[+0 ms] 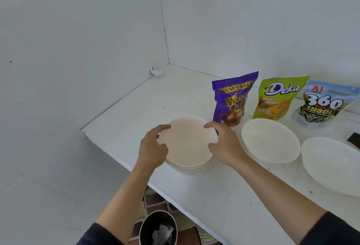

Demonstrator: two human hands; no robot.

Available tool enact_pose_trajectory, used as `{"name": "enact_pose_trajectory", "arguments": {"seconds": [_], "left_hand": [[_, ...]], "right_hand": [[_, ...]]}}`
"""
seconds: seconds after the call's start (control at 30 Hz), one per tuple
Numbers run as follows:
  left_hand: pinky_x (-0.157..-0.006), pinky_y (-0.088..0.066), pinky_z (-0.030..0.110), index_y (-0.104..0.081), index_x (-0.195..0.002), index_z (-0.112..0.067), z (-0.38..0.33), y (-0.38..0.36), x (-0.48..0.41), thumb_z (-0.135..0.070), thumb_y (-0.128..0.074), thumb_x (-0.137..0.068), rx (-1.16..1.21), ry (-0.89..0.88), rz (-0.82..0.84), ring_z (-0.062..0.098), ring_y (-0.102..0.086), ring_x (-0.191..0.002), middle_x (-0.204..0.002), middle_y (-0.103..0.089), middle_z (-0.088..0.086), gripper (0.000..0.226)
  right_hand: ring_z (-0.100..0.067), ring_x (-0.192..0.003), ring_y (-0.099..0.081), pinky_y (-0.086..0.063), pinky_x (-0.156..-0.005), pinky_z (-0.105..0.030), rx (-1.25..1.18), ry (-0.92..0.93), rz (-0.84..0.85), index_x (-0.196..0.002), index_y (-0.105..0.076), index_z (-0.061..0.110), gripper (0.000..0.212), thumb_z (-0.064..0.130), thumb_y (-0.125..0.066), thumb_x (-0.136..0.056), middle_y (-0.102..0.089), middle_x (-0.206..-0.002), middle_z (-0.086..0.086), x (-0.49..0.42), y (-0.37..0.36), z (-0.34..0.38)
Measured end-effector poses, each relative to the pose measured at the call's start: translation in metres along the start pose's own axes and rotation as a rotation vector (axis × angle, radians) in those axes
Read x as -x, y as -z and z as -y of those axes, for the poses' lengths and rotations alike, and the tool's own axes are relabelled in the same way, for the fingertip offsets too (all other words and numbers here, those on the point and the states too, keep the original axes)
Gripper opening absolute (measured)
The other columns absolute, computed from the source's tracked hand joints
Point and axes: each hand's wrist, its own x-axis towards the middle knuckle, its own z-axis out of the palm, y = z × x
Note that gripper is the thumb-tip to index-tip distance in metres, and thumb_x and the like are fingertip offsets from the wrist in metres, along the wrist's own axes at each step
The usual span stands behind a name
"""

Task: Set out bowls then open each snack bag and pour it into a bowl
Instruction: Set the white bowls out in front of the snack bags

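Three white bowls sit in a row on the white table (194,196). My left hand (153,147) and my right hand (224,143) grip the opposite rims of the left bowl (187,143), fingers curled over its edge. The middle bowl (270,140) and the right bowl (335,165), partly cut off by the frame edge, stand untouched. Behind the bowls stand three sealed snack bags: a purple wafer bag (233,98), a green Deka bag (278,98) and a blue-white kuaci bag (323,104).
White walls meet in a corner behind the table. A small white fitting (157,71) sits at the table's far corner. Below the table's front edge stands a dark bin (158,229) on a patterned floor. A dark object (354,139) peeks in at the right edge.
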Motion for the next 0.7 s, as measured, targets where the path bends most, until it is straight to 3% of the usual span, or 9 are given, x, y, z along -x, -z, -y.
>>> {"name": "enact_pose_trajectory", "arguments": {"seconds": [0.1, 0.2, 0.23, 0.33, 0.37, 0.47, 0.53, 0.63, 0.7], "left_hand": [[-0.076, -0.055, 0.027, -0.061, -0.133, -0.037, 0.003, 0.002, -0.003, 0.011, -0.039, -0.086, 0.004, 0.007, 0.054, 0.016, -0.057, -0.111, -0.126, -0.052, -0.007, 0.071], [-0.076, -0.049, 0.025, -0.059, -0.134, -0.040, 0.009, -0.001, -0.006, 0.013, -0.034, -0.083, 0.051, 0.025, 0.113, 0.025, -0.053, -0.121, -0.135, -0.052, -0.004, 0.076], [-0.076, -0.048, 0.023, -0.059, -0.132, -0.039, 0.011, -0.001, -0.006, 0.014, -0.033, -0.083, 0.098, 0.034, 0.125, 0.026, -0.053, -0.123, -0.138, -0.051, -0.005, 0.077], [-0.078, -0.048, 0.020, -0.061, -0.133, -0.033, 0.008, 0.000, -0.005, 0.020, -0.032, -0.082, 0.213, 0.044, 0.149, 0.025, -0.050, -0.129, -0.144, -0.050, -0.010, 0.079], [-0.083, -0.049, 0.022, -0.061, -0.132, -0.033, 0.008, 0.000, -0.005, 0.021, -0.031, -0.082, 0.242, 0.033, 0.150, 0.024, -0.049, -0.130, -0.145, -0.050, -0.011, 0.079], [-0.098, -0.051, 0.034, -0.065, -0.124, -0.036, 0.005, -0.002, -0.002, 0.022, -0.029, -0.080, 0.321, -0.010, 0.133, 0.025, -0.050, -0.132, -0.139, -0.055, -0.013, 0.081], [-0.103, -0.049, 0.037, -0.064, -0.123, -0.040, -0.002, -0.001, 0.001, 0.020, -0.031, -0.080, 0.286, -0.041, 0.102, 0.022, -0.049, -0.133, -0.137, -0.057, -0.015, 0.081], [-0.114, -0.041, 0.039, -0.060, -0.129, -0.041, -0.018, 0.003, 0.004, 0.017, -0.034, -0.084, 0.200, -0.146, 0.100, 0.015, -0.043, -0.139, -0.142, -0.054, -0.017, 0.078], [-0.119, -0.034, 0.038, -0.059, -0.133, -0.042, -0.035, 0.004, 0.005, 0.016, -0.036, -0.088, 0.181, -0.216, 0.128, 0.009, -0.040, -0.143, -0.144, -0.053, -0.023, 0.077]], "right_hand": [[-0.020, -0.120, -0.048, -0.035, -0.085, -0.021, -0.028, -0.022, 0.002, -0.133, -0.056, 0.019, 0.065, -0.013, -0.055, -0.076, -0.053, -0.134, -0.010, 0.002, 0.001, 0.003], [-0.023, -0.130, -0.042, -0.036, -0.090, -0.023, -0.048, -0.038, 0.036, -0.138, -0.050, 0.017, 0.066, -0.015, -0.048, -0.080, -0.048, -0.139, -0.010, 0.005, 0.000, 0.006], [-0.023, -0.125, -0.046, -0.039, -0.087, -0.023, -0.070, -0.043, 0.034, -0.138, -0.051, 0.017, 0.066, -0.015, -0.047, -0.080, -0.049, -0.138, -0.010, 0.005, 0.000, 0.006], [-0.016, -0.084, -0.052, -0.043, -0.064, -0.023, -0.184, -0.083, -0.007, -0.134, -0.055, 0.021, 0.067, -0.015, -0.042, -0.079, -0.055, -0.121, -0.011, 0.007, 0.002, 0.008], [-0.015, -0.080, -0.051, -0.049, -0.066, -0.028, -0.230, -0.099, -0.017, -0.133, -0.056, 0.023, 0.068, -0.016, -0.039, -0.079, -0.055, -0.117, -0.008, 0.007, 0.002, 0.008], [-0.024, -0.098, -0.055, -0.051, -0.095, -0.041, -0.345, -0.118, -0.011, -0.132, -0.057, 0.028, 0.075, -0.018, -0.036, -0.077, -0.054, -0.130, -0.003, 0.011, 0.004, 0.010], [-0.025, -0.114, -0.054, -0.048, -0.100, -0.037, -0.378, -0.102, -0.027, -0.131, -0.058, 0.028, 0.076, -0.019, -0.037, -0.075, -0.052, -0.136, 0.001, 0.016, 0.006, 0.011], [-0.013, -0.127, -0.046, -0.045, -0.107, -0.031, -0.373, -0.051, -0.077, -0.134, -0.057, 0.026, 0.076, -0.019, -0.040, -0.076, -0.051, -0.137, 0.005, 0.023, 0.022, 0.015], [-0.013, -0.125, -0.050, -0.049, -0.097, -0.027, -0.410, -0.015, -0.131, -0.129, -0.061, 0.028, 0.073, -0.018, -0.043, -0.075, -0.054, -0.136, 0.006, 0.030, 0.040, 0.016]]}}
